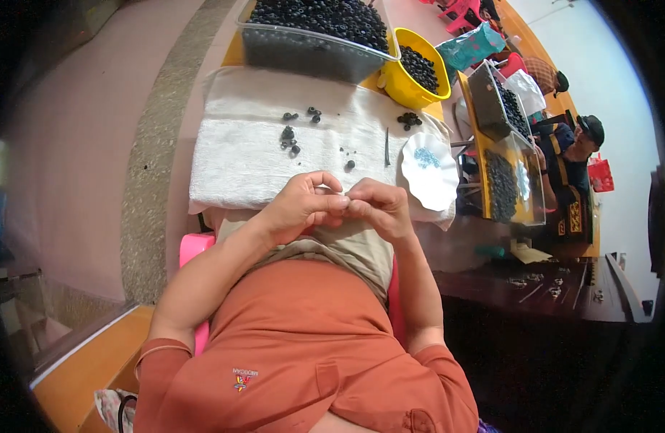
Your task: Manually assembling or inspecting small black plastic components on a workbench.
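Observation:
Over the near edge of a white cloth (239, 159), my left hand (304, 206) and my right hand (383, 206) meet fingertip to fingertip. Both are closed in a pinch; whatever they hold is too small and hidden to name. Just beyond the fingers lies a round black part (350, 164), with a few tiny dark bits near it. Small black parts (288, 133) are grouped on the cloth's left half. A thin dark tool like tweezers (387, 147) lies beyond my right hand. To its right, a white scalloped plate (437, 189) carries small light-blue pieces (426, 157).
At the back stand a clear plastic bin (311, 56) and a yellow tub (403, 88), both full of black parts. Another small black cluster (409, 120) sits before the tub. On the right, a person (563, 148) sits beside a neighbouring table with more bins (484, 101).

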A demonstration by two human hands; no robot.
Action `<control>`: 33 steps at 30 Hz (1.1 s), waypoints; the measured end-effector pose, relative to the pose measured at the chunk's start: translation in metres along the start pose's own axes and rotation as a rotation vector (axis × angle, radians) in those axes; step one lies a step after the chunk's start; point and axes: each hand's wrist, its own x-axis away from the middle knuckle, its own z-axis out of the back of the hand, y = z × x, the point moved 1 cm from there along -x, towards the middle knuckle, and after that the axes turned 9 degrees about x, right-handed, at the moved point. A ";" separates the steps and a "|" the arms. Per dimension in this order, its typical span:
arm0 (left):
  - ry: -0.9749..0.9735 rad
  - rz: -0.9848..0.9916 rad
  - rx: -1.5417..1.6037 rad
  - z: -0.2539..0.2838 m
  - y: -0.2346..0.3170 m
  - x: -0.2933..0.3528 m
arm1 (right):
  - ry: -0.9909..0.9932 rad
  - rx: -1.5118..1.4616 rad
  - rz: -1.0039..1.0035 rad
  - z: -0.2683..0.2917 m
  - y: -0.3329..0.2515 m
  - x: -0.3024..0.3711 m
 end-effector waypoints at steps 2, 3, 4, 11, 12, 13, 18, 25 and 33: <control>-0.012 -0.035 0.004 0.002 0.000 -0.001 | 0.048 0.085 0.055 -0.007 -0.002 0.001; -0.008 -0.037 0.005 0.003 -0.001 -0.002 | 0.101 0.170 0.109 -0.010 -0.003 0.001; -0.005 -0.064 0.023 0.005 -0.001 -0.002 | 0.098 0.168 0.110 -0.013 -0.005 0.000; 0.065 -0.188 -0.024 0.007 0.001 -0.003 | 0.055 0.362 0.107 -0.013 -0.006 -0.003; 0.067 -0.193 -0.025 0.008 0.001 -0.003 | 0.010 0.265 0.039 -0.011 -0.005 -0.005; 0.069 -0.196 -0.033 0.008 -0.001 -0.003 | -0.003 0.180 -0.038 -0.008 -0.006 -0.007; 0.075 -0.209 -0.077 0.004 -0.002 -0.001 | 0.142 0.228 -0.167 0.007 -0.005 -0.041; 0.059 -0.254 -0.124 0.004 -0.003 -0.003 | 0.130 0.799 0.178 0.005 0.013 -0.109; 0.045 -0.273 -0.089 0.004 0.003 -0.001 | -0.021 1.142 0.295 -0.023 0.023 -0.165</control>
